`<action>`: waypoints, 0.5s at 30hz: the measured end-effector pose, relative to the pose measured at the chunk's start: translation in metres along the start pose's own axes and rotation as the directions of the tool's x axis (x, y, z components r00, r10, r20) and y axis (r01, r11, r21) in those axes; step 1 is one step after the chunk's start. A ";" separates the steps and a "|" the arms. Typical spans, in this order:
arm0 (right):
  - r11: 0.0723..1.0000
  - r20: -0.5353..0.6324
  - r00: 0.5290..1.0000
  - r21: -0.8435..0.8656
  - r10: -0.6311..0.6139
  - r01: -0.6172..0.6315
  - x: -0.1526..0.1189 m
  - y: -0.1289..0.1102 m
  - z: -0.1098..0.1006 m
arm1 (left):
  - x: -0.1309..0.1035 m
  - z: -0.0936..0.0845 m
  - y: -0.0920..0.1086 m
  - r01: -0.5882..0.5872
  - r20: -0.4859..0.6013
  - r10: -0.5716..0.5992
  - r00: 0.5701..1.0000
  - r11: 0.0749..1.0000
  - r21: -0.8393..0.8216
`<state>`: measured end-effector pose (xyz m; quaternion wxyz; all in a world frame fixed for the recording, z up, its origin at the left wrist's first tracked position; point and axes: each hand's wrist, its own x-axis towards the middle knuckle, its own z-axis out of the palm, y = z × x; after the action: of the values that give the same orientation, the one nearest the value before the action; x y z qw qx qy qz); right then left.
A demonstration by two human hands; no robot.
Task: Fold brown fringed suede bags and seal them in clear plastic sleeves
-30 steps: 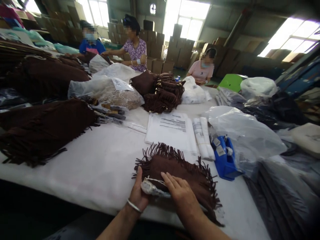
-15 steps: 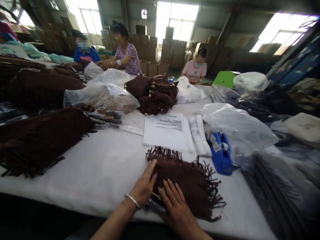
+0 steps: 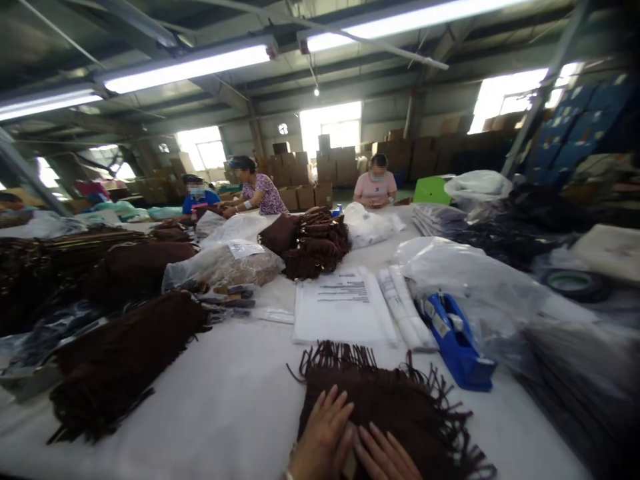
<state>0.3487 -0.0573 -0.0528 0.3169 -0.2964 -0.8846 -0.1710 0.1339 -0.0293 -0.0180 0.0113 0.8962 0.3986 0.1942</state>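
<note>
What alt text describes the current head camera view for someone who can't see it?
The left hand and right hand rest on a dark brown fringed cloth on a white table. Beyond it lie printed white sheets and a blue tape dispenser; more brown cloth lies to the left, and a person in pink is farther back.

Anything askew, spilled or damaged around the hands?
No spill or damage visible. Slightly untidy: the fringe of the brown cloth under the left hand and right hand splays unevenly, one strand curling out past the far left corner. Blue tape dispenser stands upright.
</note>
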 end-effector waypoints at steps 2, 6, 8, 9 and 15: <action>0.986 0.106 0.988 0.111 0.111 -0.123 -0.008 0.001 -0.034 | 0.004 -0.009 0.017 -0.030 0.066 0.031 0.997 0.999 -0.015; 0.730 0.307 0.825 0.386 0.475 -0.564 -0.034 -0.014 -0.086 | 0.018 0.000 0.043 -0.147 0.209 0.149 0.967 0.989 -0.022; 0.435 0.387 0.655 0.518 0.649 -0.737 -0.049 -0.025 -0.096 | 0.026 0.015 0.053 -0.173 0.214 0.168 0.962 0.985 0.001; 0.240 0.446 0.539 0.567 0.715 -0.788 -0.056 -0.030 -0.099 | 0.030 0.022 0.058 -0.183 0.207 0.176 0.962 0.983 0.015; -0.721 0.830 0.080 0.524 0.552 -0.453 -0.072 -0.029 -0.094 | 0.055 0.038 0.071 -0.370 0.205 0.351 0.914 0.927 0.065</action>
<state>0.4177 -0.1554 -0.0343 0.4558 -0.5011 -0.2238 0.7007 0.2314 -0.0333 -0.0217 -0.0328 0.9681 0.2331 0.0862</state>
